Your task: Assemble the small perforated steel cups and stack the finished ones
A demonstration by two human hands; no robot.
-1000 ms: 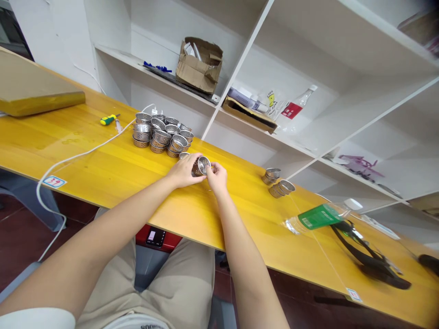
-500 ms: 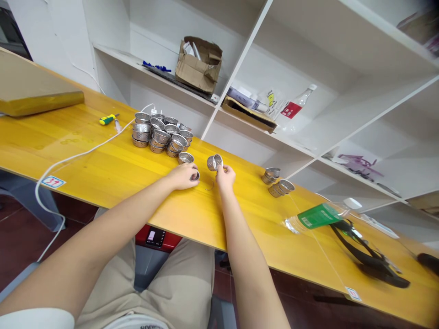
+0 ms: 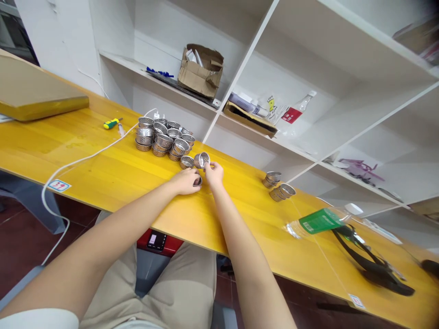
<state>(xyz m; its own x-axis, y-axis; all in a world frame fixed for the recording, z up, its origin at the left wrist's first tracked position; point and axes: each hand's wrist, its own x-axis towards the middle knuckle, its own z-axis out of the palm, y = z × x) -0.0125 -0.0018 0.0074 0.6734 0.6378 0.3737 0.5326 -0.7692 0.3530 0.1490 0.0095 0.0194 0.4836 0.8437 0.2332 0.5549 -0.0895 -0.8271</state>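
Note:
My left hand (image 3: 188, 181) is closed on a small metal cup (image 3: 198, 181), mostly hidden by the fingers and low over the yellow table. My right hand (image 3: 214, 174) pinches a perforated metal cup (image 3: 201, 160) by its edge, tilted on its side above the table. A single perforated cup (image 3: 187, 162) stands just behind my left hand, close to the cup in my right. Several stacked perforated cups (image 3: 162, 140) stand together to the left, beyond my left hand.
Two short cup stacks (image 3: 282, 192) stand to the right. Further right lie a green-labelled bottle (image 3: 320, 221) and a black strap (image 3: 373, 265). A white cable (image 3: 91, 150) crosses the table at left, by a screwdriver (image 3: 112, 123). White shelves (image 3: 236, 82) rise behind.
My right hand has moved left with its cup, closer to the left hand and the single standing cup. My left hand keeps hold of its cup; the view has shifted slightly.

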